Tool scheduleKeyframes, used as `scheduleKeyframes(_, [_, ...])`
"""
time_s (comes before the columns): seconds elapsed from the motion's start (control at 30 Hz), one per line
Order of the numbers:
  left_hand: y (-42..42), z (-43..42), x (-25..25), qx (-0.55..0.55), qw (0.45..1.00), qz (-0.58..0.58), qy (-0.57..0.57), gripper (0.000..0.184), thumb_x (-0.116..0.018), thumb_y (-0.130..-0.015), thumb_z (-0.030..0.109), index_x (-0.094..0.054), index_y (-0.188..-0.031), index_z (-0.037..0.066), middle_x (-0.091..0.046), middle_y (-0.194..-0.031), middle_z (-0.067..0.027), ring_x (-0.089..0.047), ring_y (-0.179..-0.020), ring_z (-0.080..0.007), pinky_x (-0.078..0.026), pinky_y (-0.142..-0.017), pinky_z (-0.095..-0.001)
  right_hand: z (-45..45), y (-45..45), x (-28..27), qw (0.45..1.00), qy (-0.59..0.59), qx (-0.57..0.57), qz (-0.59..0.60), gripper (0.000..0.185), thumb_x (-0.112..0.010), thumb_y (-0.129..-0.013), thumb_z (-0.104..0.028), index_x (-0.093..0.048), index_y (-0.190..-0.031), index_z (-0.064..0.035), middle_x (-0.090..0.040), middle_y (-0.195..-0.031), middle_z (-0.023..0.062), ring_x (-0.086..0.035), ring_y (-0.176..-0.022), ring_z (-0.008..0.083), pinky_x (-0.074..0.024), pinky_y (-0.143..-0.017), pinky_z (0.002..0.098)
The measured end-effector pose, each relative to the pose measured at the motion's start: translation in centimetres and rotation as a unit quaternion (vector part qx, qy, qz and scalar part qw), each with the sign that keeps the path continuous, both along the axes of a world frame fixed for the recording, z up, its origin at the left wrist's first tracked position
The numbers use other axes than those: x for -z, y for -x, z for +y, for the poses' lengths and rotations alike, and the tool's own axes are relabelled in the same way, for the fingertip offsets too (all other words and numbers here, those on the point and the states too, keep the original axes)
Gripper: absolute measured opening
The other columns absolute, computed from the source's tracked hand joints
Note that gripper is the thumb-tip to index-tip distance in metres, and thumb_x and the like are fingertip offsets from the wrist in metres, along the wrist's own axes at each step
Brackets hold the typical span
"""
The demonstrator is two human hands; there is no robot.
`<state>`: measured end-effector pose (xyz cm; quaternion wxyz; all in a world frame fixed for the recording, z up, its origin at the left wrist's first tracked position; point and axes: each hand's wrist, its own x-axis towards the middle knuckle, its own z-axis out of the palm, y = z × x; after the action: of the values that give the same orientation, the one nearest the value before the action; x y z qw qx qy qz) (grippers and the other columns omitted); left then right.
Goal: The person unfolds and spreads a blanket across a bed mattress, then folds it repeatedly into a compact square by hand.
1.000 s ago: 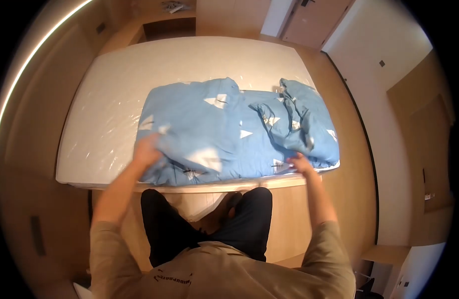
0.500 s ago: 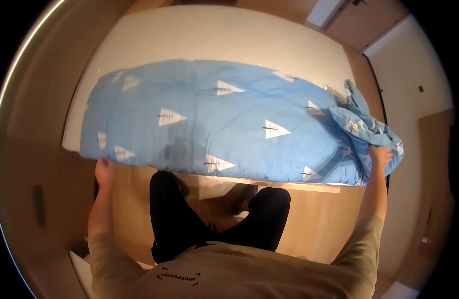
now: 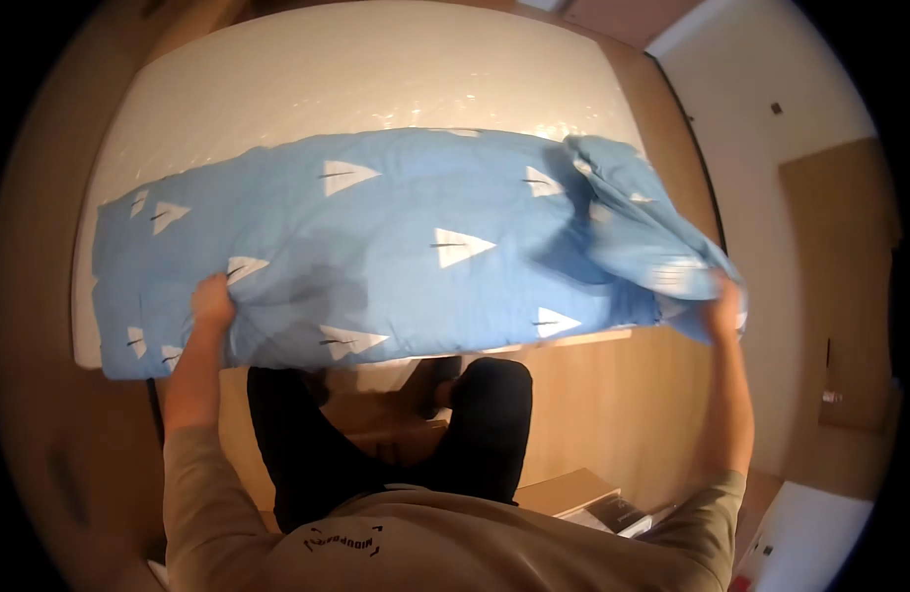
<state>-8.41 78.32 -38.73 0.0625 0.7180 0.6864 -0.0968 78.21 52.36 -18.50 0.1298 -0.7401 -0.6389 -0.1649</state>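
A blue quilt (image 3: 396, 281) with white tree prints lies folded lengthwise along the near side of a pale mattress (image 3: 376, 69). My left hand (image 3: 213, 304) is on its near left part, with the fingers closed on the fabric and small creases around them. At the right end, my right hand (image 3: 722, 308) grips the turned-over edge of the quilt and holds it up off the surface. That raised flap is bunched and casts a shadow on the quilt's flat part. The fingertips of both hands are partly hidden in the cloth.
Shiny clear wrapping covers the mattress. The near edge of the bed runs in front of my legs (image 3: 396, 434). A cardboard box (image 3: 564, 493) stands on the floor at the lower right. A pale wall (image 3: 761, 128) rises beyond the bed's right end.
My left hand has moved from the near left edge up onto the quilt. My right hand has lifted the right-end flap and folded it further over to the left. The view has shifted.
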Motion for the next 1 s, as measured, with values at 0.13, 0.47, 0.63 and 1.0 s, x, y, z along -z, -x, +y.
scheduleKeyframes(0.13, [1.7, -1.4, -2.7, 0.074, 0.996, -0.044, -0.020, 0.026, -0.058, -0.069, 0.003, -0.064, -0.094, 0.008, -0.063, -0.099, -0.0171, -0.058, -0.097, -0.0369, -0.047, -0.083, -0.0451, -13.8, -4.4, -9.1, 0.831, -0.191, 0.513, 0.100, 0.044, -0.053, -0.083, -0.034, -0.065, -0.108, 0.0005, -0.065, -0.107, 0.0235, -0.062, -0.100, 0.0404, -0.0479, -0.088, 0.0474])
scheduleKeyframes(0.47, [5.2, -25.2, -5.5, 0.193, 0.972, -0.136, -0.014, 0.014, -0.063, -0.063, 0.005, -0.061, -0.077, 0.007, -0.060, -0.080, -0.0167, -0.055, -0.077, -0.0395, -0.044, -0.068, -0.0499, -15.8, 4.9, 13.3, 0.396, -0.193, 0.489, 0.752, 0.105, -0.036, -0.072, -0.085, -0.023, -0.148, -0.0135, -0.027, -0.151, 0.0127, -0.036, -0.129, 0.0410, -0.0334, -0.092, 0.0626])
scheduleKeyframes(0.63, [6.7, -28.3, -3.9, 0.012, 0.963, -0.266, -0.038, 0.010, -0.056, -0.067, 0.000, -0.052, -0.075, 0.004, -0.053, -0.072, -0.0146, -0.052, -0.071, -0.0315, -0.042, -0.065, -0.0398, -4.0, 15.3, 9.2, 0.254, -0.309, 0.255, 0.880, 0.106, -0.030, -0.072, -0.088, -0.027, -0.147, -0.0125, -0.030, -0.151, 0.0117, -0.031, -0.135, 0.0406, -0.0283, -0.102, 0.0654])
scheduleKeyframes(1.0, [6.7, -5.5, -11.0, -0.273, 0.880, -0.340, -0.189, 0.057, -0.074, -0.069, 0.043, -0.057, -0.096, -0.005, -0.059, -0.105, -0.0263, -0.057, -0.100, -0.0361, -0.046, -0.082, -0.0397, -5.6, 13.4, 7.2, 0.455, -0.112, 0.229, 0.853, 0.043, -0.052, -0.091, -0.031, -0.052, -0.124, -0.0024, -0.059, -0.123, 0.0144, -0.059, -0.109, 0.0339, -0.0488, -0.090, 0.0525])
